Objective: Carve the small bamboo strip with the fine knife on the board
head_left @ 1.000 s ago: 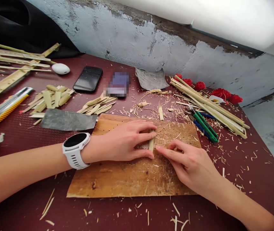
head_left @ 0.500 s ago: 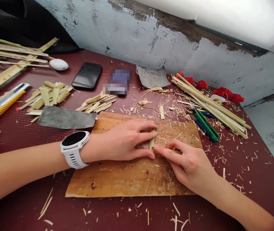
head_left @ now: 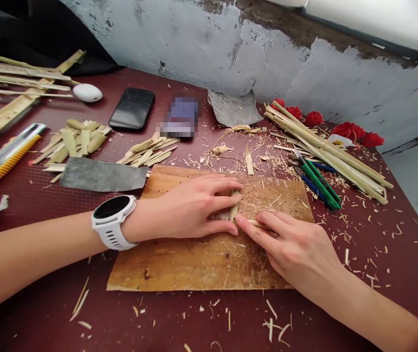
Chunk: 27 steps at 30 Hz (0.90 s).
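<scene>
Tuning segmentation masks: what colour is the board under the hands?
Brown; the wooden board shows best in the head view.

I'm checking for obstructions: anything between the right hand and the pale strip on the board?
Nothing visible: the right hand is at the near end of the pale strip; the left hand partly covers the rest.

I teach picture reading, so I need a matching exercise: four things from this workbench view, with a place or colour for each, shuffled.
1. Pale strip
2. Watch
3. Wooden board
4. Flowers

A. Bright red
B. Flat on the table, brown
C. At the fingertips of the left hand
D. White strap, dark face

Pairs: 1-C, 2-D, 3-B, 4-A
</scene>
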Available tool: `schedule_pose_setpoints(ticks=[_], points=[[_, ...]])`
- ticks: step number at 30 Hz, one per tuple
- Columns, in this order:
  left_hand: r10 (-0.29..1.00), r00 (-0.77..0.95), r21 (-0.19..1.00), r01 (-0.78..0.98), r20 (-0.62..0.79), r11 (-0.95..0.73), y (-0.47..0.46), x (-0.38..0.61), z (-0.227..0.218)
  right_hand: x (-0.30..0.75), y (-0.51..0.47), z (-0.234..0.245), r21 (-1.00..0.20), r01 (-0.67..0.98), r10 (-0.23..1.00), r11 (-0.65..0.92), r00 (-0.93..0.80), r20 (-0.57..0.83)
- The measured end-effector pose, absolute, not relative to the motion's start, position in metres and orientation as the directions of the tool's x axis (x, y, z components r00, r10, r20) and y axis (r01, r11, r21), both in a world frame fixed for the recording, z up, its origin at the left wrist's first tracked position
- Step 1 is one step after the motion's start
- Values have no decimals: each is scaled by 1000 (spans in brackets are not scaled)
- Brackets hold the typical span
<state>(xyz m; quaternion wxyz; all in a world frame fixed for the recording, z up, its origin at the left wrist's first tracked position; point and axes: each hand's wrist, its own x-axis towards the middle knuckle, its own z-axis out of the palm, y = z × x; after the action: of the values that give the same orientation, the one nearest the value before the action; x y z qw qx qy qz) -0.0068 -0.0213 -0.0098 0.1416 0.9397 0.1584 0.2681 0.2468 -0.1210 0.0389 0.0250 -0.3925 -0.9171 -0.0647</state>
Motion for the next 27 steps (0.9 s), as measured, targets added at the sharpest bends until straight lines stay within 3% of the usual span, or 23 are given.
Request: schedule_pose_setpoints(ticks=[8,15,20,27], points=[[379,836,382,225,396,-896,-21,-7,-3,250,-125,38,158,704,696,693,-710,106],[375,835,394,212,402,-894,-19,-8,-3,251,-117,31,-5,765,731,643,-612,302],[391,819,389,227,420,-893,-20,-8,-7,248,-114,29,-112,781,762,615,-551,339],[394,800,399,214,452,-892,-21,-6,-10,246,-116,33,2,820,792,573,-555,254]])
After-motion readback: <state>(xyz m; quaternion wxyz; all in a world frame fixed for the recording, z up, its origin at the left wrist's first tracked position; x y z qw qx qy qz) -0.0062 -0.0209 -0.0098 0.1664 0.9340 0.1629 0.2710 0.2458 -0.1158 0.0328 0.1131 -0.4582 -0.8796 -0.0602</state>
